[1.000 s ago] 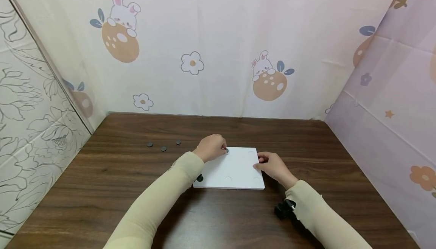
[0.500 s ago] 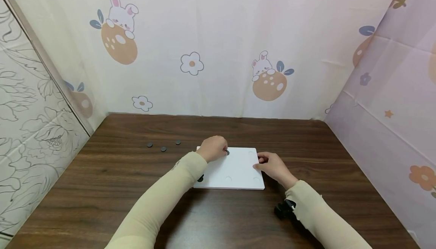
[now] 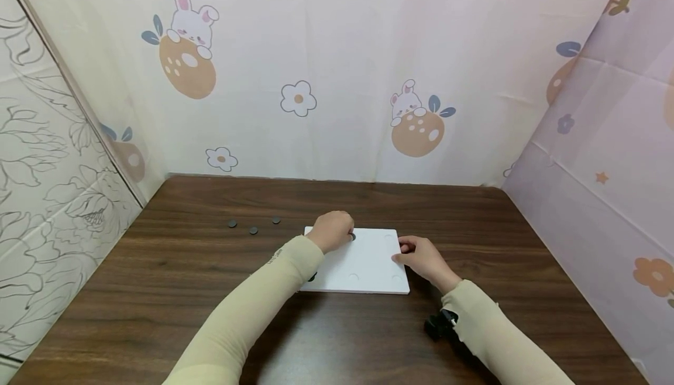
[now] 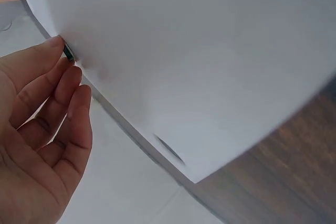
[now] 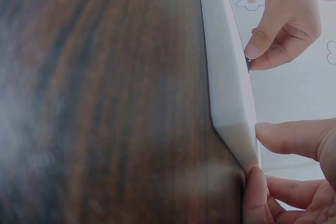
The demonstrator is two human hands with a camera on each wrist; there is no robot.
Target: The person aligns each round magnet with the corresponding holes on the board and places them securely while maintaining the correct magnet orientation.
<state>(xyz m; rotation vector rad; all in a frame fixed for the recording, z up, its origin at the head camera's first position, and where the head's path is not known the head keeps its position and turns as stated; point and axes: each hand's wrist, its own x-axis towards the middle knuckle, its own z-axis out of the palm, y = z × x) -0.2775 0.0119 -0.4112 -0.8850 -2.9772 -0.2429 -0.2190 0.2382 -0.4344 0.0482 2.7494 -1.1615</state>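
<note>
A flat white board point(image 3: 368, 262) with shallow round marks on its face lies on the brown table. My left hand point(image 3: 332, 230) is over its far side, pinching a small dark disc point(image 3: 353, 237) between thumb and fingertips. In the left wrist view that disc point(image 4: 69, 52) stands on edge close against the white surface, and a thin dark slit point(image 4: 169, 149) shows near the board's corner. At the board's right edge, my right hand point(image 3: 421, 258) grips it, thumb on the top and fingers along the side, as the right wrist view also shows.
Three more dark discs, a left one point(image 3: 232, 224), a middle one point(image 3: 254, 230) and a right one point(image 3: 276, 220), lie on the wooden table point(image 3: 158, 291) left of the board. A patterned curtain point(image 3: 337, 139) hangs behind the table's far edge.
My left hand has shifted slightly right and nearer to me, with the disc still in its fingers. The right hand and the board have stayed in place.
</note>
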